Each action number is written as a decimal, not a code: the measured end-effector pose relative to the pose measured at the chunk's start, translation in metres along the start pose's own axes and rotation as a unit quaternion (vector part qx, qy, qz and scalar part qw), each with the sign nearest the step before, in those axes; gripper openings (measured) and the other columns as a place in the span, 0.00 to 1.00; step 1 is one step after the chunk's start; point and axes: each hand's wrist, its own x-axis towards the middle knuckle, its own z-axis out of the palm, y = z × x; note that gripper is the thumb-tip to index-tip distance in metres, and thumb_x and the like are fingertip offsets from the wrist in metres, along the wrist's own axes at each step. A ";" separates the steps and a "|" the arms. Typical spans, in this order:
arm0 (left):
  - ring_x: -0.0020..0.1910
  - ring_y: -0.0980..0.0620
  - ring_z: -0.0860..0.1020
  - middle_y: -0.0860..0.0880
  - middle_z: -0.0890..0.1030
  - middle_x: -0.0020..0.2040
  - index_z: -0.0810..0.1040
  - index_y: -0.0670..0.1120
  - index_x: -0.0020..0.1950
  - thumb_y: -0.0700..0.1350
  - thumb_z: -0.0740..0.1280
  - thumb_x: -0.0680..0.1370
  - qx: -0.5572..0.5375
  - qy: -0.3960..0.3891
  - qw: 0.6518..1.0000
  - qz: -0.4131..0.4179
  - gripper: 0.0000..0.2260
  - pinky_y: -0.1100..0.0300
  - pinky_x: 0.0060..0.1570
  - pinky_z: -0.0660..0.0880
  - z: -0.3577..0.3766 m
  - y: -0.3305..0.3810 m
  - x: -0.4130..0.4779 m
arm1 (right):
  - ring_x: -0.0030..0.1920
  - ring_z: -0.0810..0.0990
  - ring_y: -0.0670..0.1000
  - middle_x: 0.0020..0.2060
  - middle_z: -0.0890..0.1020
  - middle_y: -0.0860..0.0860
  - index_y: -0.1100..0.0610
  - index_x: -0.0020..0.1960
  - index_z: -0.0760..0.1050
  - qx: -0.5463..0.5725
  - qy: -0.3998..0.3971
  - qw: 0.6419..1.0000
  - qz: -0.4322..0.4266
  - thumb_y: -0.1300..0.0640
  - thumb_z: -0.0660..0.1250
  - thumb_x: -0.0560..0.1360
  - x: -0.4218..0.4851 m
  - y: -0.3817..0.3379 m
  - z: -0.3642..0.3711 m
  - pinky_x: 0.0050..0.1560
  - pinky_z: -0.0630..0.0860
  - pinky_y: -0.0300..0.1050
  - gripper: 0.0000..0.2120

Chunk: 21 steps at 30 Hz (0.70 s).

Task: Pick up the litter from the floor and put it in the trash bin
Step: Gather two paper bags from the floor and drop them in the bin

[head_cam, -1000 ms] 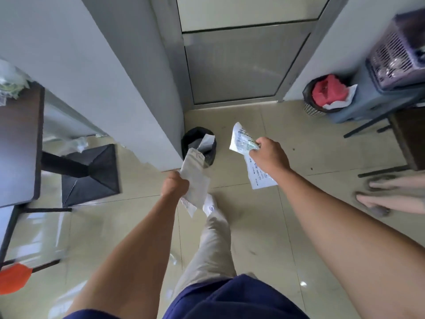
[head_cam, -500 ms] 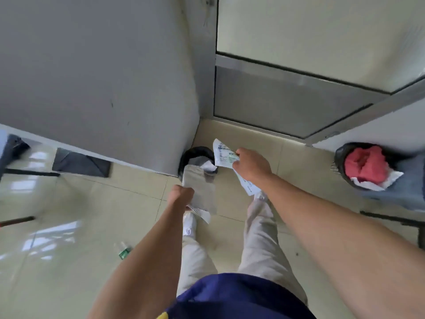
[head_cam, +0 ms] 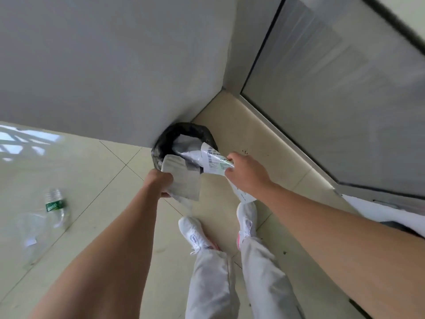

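A small black-lined trash bin [head_cam: 169, 137] stands on the floor against the corner of the grey wall, with pale paper inside it. My left hand [head_cam: 159, 181] grips a flat grey-beige paper envelope [head_cam: 185, 181] just in front of the bin's near rim. My right hand [head_cam: 246, 174] holds a white printed paper [head_cam: 215, 163] whose upper end reaches over the bin's right rim. A crushed clear plastic bottle [head_cam: 54, 207] with a green label lies on the floor to the left.
Grey wall [head_cam: 115, 65] rises behind the bin. A glass door with a metal frame [head_cam: 333, 88] runs along the right. My white shoes [head_cam: 195, 233] stand on the beige tiles just short of the bin.
I have stepped closer to the bin and the view has tilted. Both hands carried their papers forward to the bin's rim. The bottle on the left now shows fully.
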 end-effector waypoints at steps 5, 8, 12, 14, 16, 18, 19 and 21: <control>0.34 0.40 0.81 0.40 0.77 0.42 0.74 0.37 0.54 0.34 0.59 0.74 0.065 0.024 0.997 0.037 0.10 0.45 0.33 0.84 0.027 0.007 0.077 | 0.47 0.82 0.58 0.50 0.84 0.51 0.48 0.66 0.73 0.001 -0.007 1.000 -0.003 0.51 0.63 0.77 0.046 0.034 0.061 0.45 0.79 0.48 0.18; 0.33 0.41 0.81 0.40 0.76 0.39 0.71 0.37 0.45 0.34 0.57 0.73 0.086 0.038 0.994 0.055 0.05 0.40 0.41 0.84 0.039 0.006 0.113 | 0.46 0.82 0.57 0.49 0.84 0.50 0.48 0.63 0.74 0.028 -0.006 1.000 -0.013 0.50 0.63 0.77 0.071 0.039 0.088 0.46 0.80 0.51 0.15; 0.34 0.42 0.83 0.41 0.77 0.38 0.69 0.36 0.43 0.35 0.60 0.78 0.101 0.024 0.992 0.075 0.05 0.50 0.33 0.84 0.052 0.009 0.157 | 0.43 0.82 0.57 0.45 0.84 0.50 0.50 0.62 0.75 0.061 0.004 0.998 -0.017 0.51 0.62 0.78 0.100 0.036 0.113 0.44 0.81 0.54 0.14; 0.35 0.44 0.81 0.42 0.79 0.43 0.75 0.40 0.53 0.38 0.63 0.80 0.089 0.024 0.991 0.098 0.04 0.60 0.20 0.77 0.057 0.010 0.170 | 0.44 0.82 0.56 0.45 0.84 0.50 0.51 0.61 0.76 0.072 0.010 0.997 -0.020 0.51 0.63 0.78 0.113 0.033 0.122 0.44 0.81 0.53 0.13; 0.37 0.44 0.82 0.43 0.80 0.46 0.77 0.42 0.57 0.39 0.64 0.80 0.084 0.030 0.990 0.105 0.07 0.61 0.19 0.77 0.061 0.009 0.181 | 0.44 0.82 0.55 0.45 0.84 0.49 0.52 0.60 0.77 0.079 0.018 0.996 -0.024 0.52 0.63 0.78 0.124 0.028 0.128 0.44 0.81 0.52 0.12; 0.33 0.46 0.81 0.43 0.81 0.46 0.74 0.41 0.49 0.38 0.63 0.80 0.069 0.024 0.992 0.102 0.02 0.59 0.24 0.80 0.064 0.006 0.188 | 0.43 0.82 0.55 0.43 0.84 0.49 0.52 0.58 0.77 0.088 0.023 0.996 -0.026 0.52 0.63 0.78 0.133 0.023 0.131 0.42 0.79 0.51 0.11; 0.32 0.49 0.80 0.44 0.82 0.47 0.73 0.40 0.44 0.37 0.62 0.81 0.048 0.012 0.996 0.081 0.06 0.58 0.27 0.80 0.066 0.003 0.192 | 0.41 0.81 0.55 0.42 0.83 0.49 0.53 0.57 0.77 0.092 0.024 0.995 -0.026 0.52 0.63 0.78 0.137 0.021 0.132 0.40 0.78 0.50 0.10; 0.33 0.53 0.77 0.47 0.84 0.52 0.73 0.42 0.39 0.38 0.63 0.81 0.036 -0.021 0.997 0.071 0.11 0.63 0.31 0.77 0.065 0.002 0.190 | 0.38 0.78 0.54 0.39 0.81 0.48 0.53 0.56 0.77 0.095 0.029 0.995 -0.026 0.52 0.63 0.79 0.145 0.015 0.129 0.38 0.74 0.48 0.09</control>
